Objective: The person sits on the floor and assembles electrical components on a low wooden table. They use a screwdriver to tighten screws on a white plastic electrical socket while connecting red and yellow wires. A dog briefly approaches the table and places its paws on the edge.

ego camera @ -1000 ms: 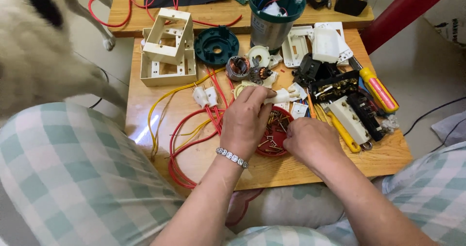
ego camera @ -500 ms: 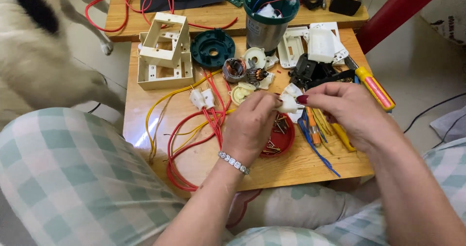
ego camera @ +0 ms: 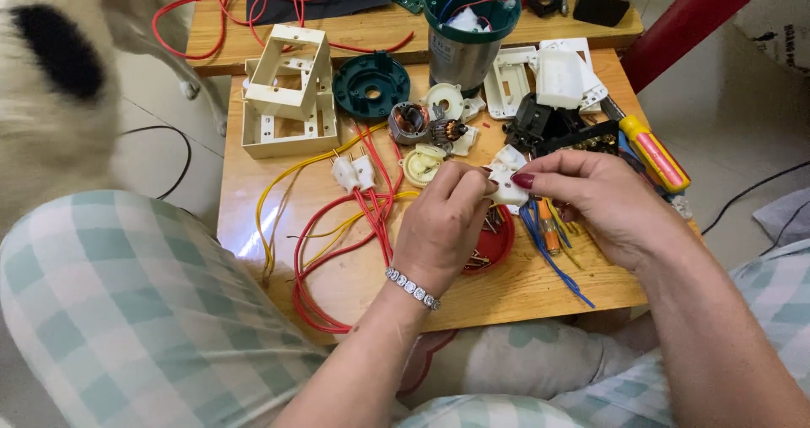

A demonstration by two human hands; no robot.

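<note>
Both my hands meet over the middle of a small wooden table. My left hand and my right hand pinch a small white plastic part between their fingertips, held a little above the table. Under my left hand lies a red round lid with small metal screws in it. Blue wires and a small orange screwdriver lie below my right hand.
Red and yellow wires with white plugs sprawl at the left. Cream plastic boxes, a green disc, a metal cylinder, motor parts, white plates and a yellow-red screwdriver crowd the far side. A furry animal stands at left.
My right hand came up off the red lid to meet the left hand. Both now hold the white part, which has been raised slightly and brought between the fingertips.
</note>
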